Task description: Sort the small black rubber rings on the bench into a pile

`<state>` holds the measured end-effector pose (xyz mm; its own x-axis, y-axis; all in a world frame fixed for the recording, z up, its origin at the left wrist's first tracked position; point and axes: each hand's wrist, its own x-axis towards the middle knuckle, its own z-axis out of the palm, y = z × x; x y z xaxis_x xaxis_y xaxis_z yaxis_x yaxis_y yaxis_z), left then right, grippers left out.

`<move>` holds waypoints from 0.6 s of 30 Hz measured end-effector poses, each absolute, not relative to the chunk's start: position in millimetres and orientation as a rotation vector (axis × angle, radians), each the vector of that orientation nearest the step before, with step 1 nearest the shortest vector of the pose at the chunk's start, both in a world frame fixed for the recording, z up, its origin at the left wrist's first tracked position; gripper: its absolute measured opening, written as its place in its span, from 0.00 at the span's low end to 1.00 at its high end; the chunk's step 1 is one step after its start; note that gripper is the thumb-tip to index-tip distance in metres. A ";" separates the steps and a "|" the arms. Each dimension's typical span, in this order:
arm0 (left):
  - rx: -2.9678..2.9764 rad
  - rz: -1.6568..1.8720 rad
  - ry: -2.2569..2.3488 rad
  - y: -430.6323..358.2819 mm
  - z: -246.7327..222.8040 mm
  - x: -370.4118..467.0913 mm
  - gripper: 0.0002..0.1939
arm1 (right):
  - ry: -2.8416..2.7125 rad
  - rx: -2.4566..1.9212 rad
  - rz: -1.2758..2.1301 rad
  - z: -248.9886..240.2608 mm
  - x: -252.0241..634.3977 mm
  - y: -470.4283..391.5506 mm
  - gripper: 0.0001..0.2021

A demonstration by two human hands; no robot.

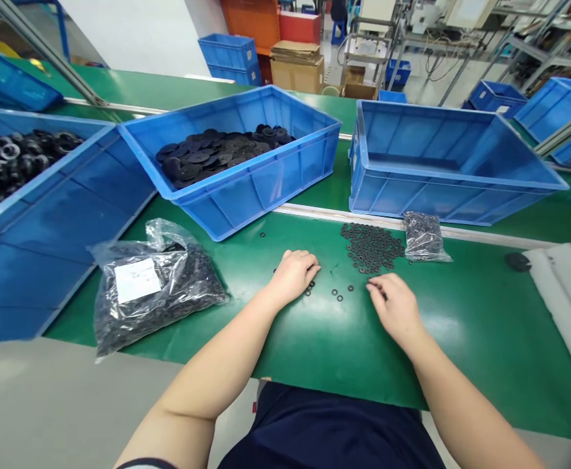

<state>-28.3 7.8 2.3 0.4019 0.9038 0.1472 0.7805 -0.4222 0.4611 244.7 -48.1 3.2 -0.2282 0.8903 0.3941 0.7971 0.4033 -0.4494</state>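
Observation:
On the green table, my left hand [292, 275] rests palm down with its fingers curled in. What lies under them is hidden; small black washers [308, 293] peek out beside the thumb. My right hand [396, 305] is closed, thumb and fingertips together at the lower edge of a spread pile of black washers [373, 247]. A dark bit of a washer shows at its fingertips. Between the hands lie a few loose washers [340, 298]. Behind the pile's right side is a small clear bag of black parts [422, 236].
A large clear bag of black parts [168, 296] with a white label lies left. Behind stand a blue bin [265, 189] of black discs, a blue bin [412, 190] at right, and a blue bin [70, 221] of black rings. Grey-white padding [566, 293] lies at the right edge.

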 end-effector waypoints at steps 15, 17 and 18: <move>2.263 0.632 1.521 7.2 0.7 -26.9 0.08 | -2.337 -1.190 0.224 -7.3 198.9 -63.9 0.12; 2.248 0.655 1.507 6.9 1.9 -28.6 0.08 | -2.360 -1.194 0.131 -6.7 196.4 -67.3 0.12; 2.242 0.661 1.502 6.9 2.7 -29.5 0.07 | -2.368 -1.202 0.077 -6.7 195.6 -68.4 0.11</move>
<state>-29.5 6.9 2.7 0.3250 0.9285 0.1793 0.7598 -0.3693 0.5351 195.6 -68.4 -6.7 -0.4990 0.7736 0.3905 0.7465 0.6126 -0.2597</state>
